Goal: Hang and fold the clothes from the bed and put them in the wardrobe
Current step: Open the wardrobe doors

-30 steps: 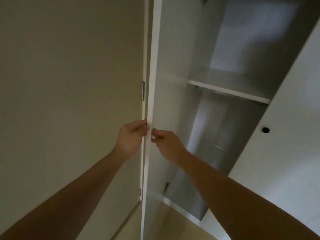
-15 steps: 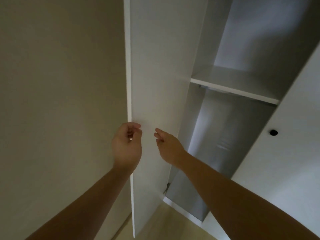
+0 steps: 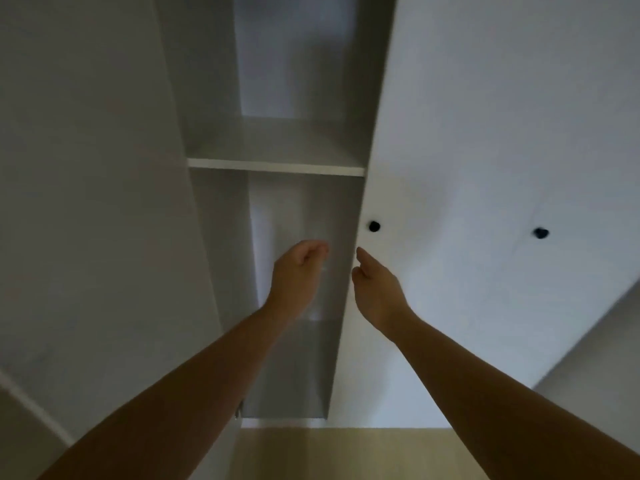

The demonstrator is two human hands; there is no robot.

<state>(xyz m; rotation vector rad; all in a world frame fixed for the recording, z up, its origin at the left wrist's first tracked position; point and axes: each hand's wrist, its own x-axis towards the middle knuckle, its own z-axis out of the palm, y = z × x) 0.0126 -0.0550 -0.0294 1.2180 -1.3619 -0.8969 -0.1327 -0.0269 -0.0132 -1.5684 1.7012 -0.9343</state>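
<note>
A white wardrobe (image 3: 450, 133) fills the view. Its left door (image 3: 97, 202) stands swung wide open, and the compartment behind it shows a white shelf (image 3: 277, 165) with a bare space below. My left hand (image 3: 298, 271) hovers in front of that space with fingers loosely curled, holding nothing. My right hand (image 3: 375, 289) reaches toward the edge of the shut middle door, just below its black knob (image 3: 374, 226), with fingers relaxed and nothing in them. No clothes or bed are in view.
A second black knob (image 3: 540, 232) sits on the door further right. Light wooden floor (image 3: 346, 452) shows below the wardrobe. At the far right an open section (image 3: 606, 341) of the wardrobe is partly visible.
The left door has swung fully open to the left and both hands have let go of its edge. The view has turned to face the open compartment, and my hands have moved right.
</note>
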